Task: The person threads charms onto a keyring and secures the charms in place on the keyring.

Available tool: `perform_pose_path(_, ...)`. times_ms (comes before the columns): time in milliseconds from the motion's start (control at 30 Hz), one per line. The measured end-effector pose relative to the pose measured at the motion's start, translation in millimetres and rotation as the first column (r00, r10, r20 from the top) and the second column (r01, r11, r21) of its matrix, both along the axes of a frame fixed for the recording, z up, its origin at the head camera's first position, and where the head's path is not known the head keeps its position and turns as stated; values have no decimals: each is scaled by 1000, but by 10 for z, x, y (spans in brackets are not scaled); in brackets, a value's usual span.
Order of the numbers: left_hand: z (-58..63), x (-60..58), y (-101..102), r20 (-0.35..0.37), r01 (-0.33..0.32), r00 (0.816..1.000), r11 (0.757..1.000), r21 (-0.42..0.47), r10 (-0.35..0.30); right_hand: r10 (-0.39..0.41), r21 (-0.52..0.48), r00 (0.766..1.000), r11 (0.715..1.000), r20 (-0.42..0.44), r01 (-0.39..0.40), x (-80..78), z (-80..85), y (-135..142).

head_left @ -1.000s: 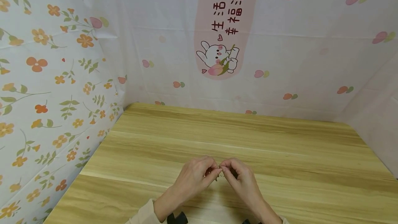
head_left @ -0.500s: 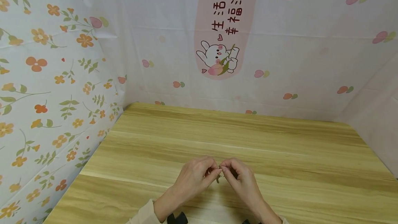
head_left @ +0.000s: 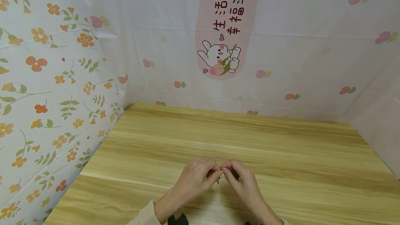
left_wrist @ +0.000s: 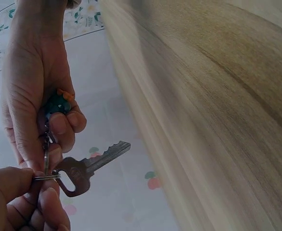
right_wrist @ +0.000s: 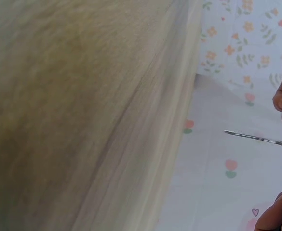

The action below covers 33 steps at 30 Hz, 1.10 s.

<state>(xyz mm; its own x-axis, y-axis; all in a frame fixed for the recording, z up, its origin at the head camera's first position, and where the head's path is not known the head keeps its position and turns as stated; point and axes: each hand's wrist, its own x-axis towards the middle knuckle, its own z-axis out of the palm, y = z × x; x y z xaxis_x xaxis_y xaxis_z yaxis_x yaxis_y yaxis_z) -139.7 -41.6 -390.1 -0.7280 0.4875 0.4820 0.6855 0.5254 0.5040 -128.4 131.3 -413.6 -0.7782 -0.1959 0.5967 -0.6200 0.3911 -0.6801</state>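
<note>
My left hand and right hand meet fingertip to fingertip low over the wooden table in the head view. Between them is a metal key ring, pinched by the thumb and fingers of the left hand. A key with a toothed blade hangs on the ring, pointing away from the hands; the right wrist view shows this key nearly edge-on. The right hand's fingertips grip the ring's other side. Its curled fingers also hold a teal and orange charm, joined to the ring by a short chain.
The wood-grain table spreads out beyond and to both sides of the hands. Floral cloth hangs at the left, and a printed cloth closes off the back. Black straps show by the wrists.
Both hands stay almost where they were. Below the fingertips, the dangling key has shifted and turned slightly.
</note>
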Motion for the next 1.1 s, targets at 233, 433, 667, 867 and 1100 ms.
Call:
perform_pose_path(233, -6, 2, 19, 2, 2, 1000, 1000, 21, -2, -23, 6, 999, 1000, 30, 23, 6, 14, 15)
perform_pose_path(433, -19, -8, 27, 55, -17, 998, 999, 47, 15, -28, 11, 999, 1000, 26, 28, 3, 56, 39)
perform_pose_path(667, -59, -40, 23, 149, -5, 989, 997, 80, -7, 33, -36, 952, 999, 305, -23, -3, 111, 125)
perform_pose_path(867, -82, -85, 35, 317, 36, 945, 987, 155, -84, 178, -115, 787, 984, 590, -136, -18, 139, 236)
perform_pose_path(1100, -93, -112, 112, 540, 64, 819, 966, 250, -194, 240, -138, 718, 970, 653, -199, -12, 138, 349)
